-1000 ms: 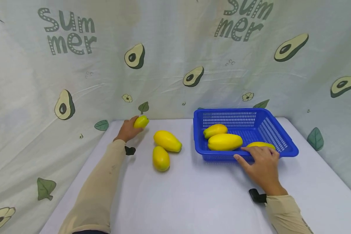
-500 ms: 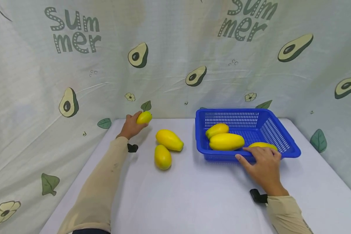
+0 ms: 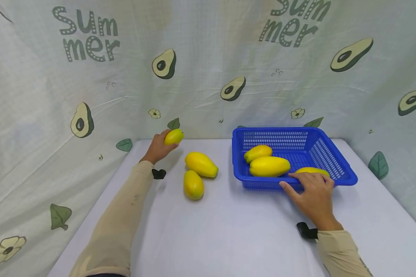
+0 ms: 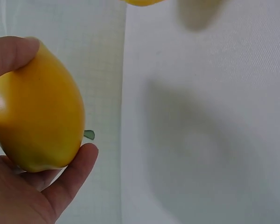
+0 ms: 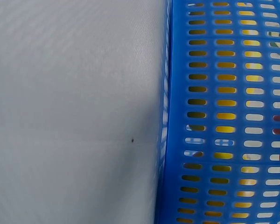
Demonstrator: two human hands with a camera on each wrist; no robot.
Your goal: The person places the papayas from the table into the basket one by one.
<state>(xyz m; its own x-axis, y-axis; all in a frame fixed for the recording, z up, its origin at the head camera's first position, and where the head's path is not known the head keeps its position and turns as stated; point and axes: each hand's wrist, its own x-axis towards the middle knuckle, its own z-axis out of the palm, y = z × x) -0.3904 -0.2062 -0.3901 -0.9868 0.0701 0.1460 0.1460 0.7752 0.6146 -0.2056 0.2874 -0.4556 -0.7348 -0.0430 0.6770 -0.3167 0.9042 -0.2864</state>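
My left hand (image 3: 157, 148) holds a small yellow papaya (image 3: 173, 137) above the table's far left edge. In the left wrist view, thumb and fingers wrap this papaya (image 4: 42, 112), which has a greenish end. Two more papayas, one long (image 3: 201, 164) and one rounder (image 3: 193, 185), lie touching on the table to its right. My right hand (image 3: 313, 198) grips the front rim of a blue plastic basket (image 3: 336, 154), fingers over it and thumb outside. Inside are three papayas, a small one (image 3: 258, 154), a large one (image 3: 269, 166) and one partly hidden (image 3: 312, 170).
A white-covered table (image 3: 222, 234) bears everything. Behind it and at both sides hangs a pale curtain (image 3: 194, 50) with avocado prints. In the right wrist view, the basket's slotted wall (image 5: 210, 112) shows yellow fruit through its holes.
The left hand has lifted the small papaya slightly up and to the right. The right hand stays on the basket rim. The head view has shifted a little.
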